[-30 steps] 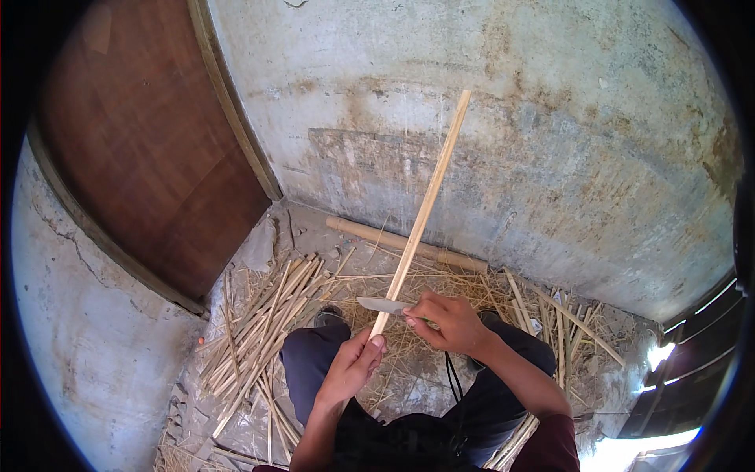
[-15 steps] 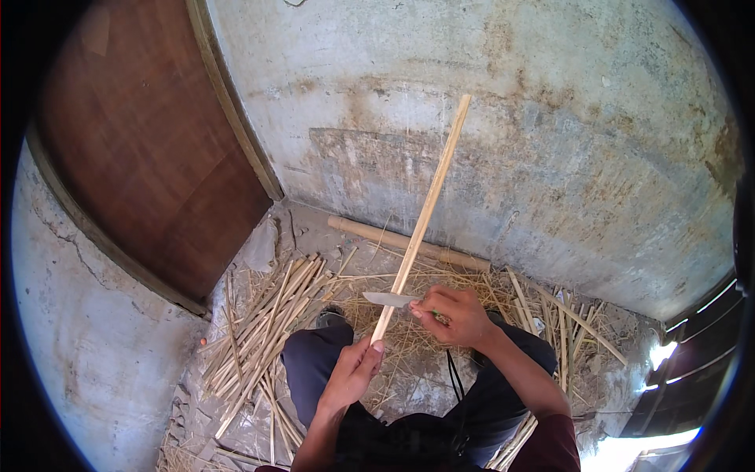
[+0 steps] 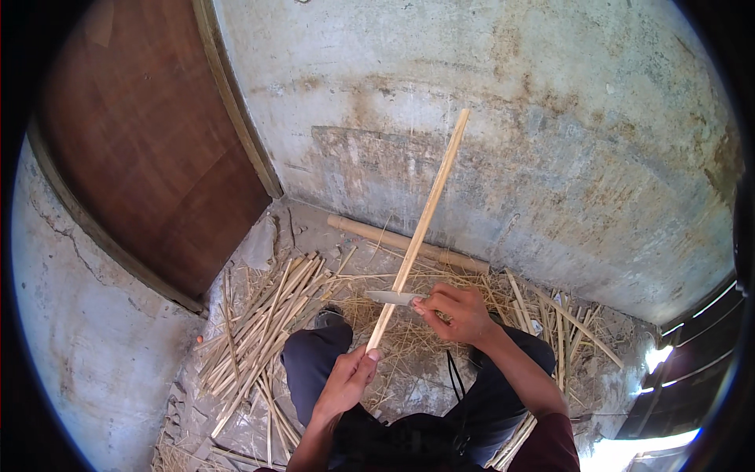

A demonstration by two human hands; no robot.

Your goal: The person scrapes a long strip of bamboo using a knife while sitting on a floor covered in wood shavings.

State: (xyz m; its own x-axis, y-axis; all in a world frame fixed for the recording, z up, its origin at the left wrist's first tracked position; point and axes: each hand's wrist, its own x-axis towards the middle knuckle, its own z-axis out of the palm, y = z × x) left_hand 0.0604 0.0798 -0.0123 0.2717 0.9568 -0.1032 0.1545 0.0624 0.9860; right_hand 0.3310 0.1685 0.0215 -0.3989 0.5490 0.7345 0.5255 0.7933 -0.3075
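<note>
A long, pale bamboo strip [image 3: 429,208] slants up and to the right in front of me, its far end raised against the view of the wall. My left hand [image 3: 350,376] is closed round its lower end, thumb on top. A knife [image 3: 392,297] lies across the strip a short way above that grip, its blade pointing left and touching the strip. Closed on the knife's handle is my right hand [image 3: 454,313], whose fingers mostly hide the handle.
A heap of split bamboo strips [image 3: 263,330] covers the floor at left, with more strips [image 3: 562,330] at right. Shavings [image 3: 393,362] lie between my legs. A thick bamboo pole [image 3: 409,245] rests along the wall [image 3: 550,173]. A brown door [image 3: 149,141] stands at far left.
The strip and my left hand have shifted slightly down and left. The knife blade has turned a little in my right hand and still sits across the strip.
</note>
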